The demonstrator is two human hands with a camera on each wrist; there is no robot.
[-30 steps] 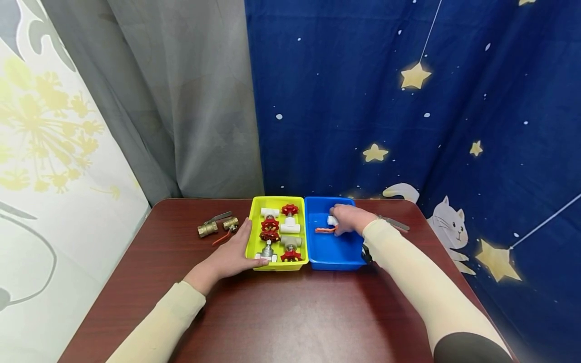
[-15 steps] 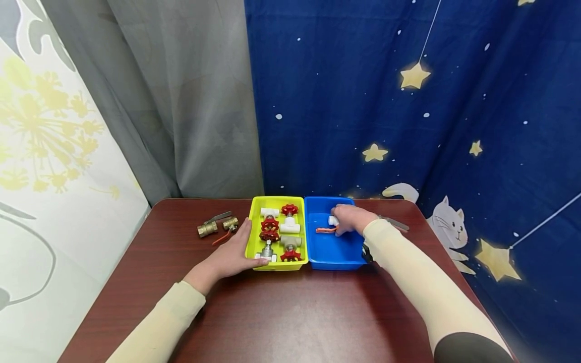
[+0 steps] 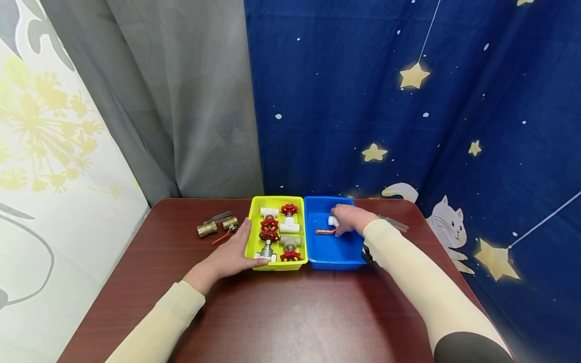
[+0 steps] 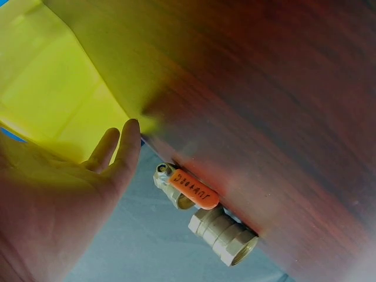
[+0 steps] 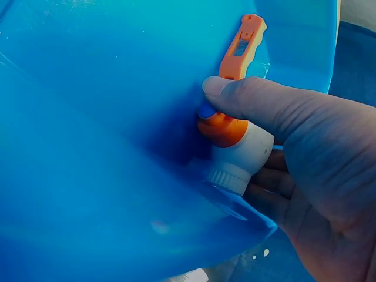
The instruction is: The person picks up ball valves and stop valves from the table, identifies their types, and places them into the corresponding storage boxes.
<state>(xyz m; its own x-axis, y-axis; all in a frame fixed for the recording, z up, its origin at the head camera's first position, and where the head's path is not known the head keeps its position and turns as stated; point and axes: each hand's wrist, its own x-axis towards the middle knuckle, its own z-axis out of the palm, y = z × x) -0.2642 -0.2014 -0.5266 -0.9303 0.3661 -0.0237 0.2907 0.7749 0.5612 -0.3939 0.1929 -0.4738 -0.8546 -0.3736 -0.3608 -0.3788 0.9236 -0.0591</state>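
Note:
My right hand (image 3: 348, 219) is inside the blue bin (image 3: 338, 264), gripping a white plastic ball valve (image 5: 244, 150) with an orange lever handle (image 5: 244, 47). In the right wrist view the thumb lies on the valve's orange cap while the other fingers are behind its body, partly hidden. My left hand (image 3: 230, 254) rests against the left side of the yellow bin (image 3: 277, 267), fingers straight along the wall and thumb at the front corner. That bin holds several valves with red handwheels (image 3: 290, 255), on white, grey and metal bodies.
Left of the yellow bin lie brass ball valves (image 3: 207, 230), one with a red lever (image 3: 222, 238). A grey metal lever (image 3: 394, 223) shows beyond the right forearm. Both bins stand side by side at the far edge of the dark red table (image 3: 299, 312), before curtains (image 3: 317, 101).

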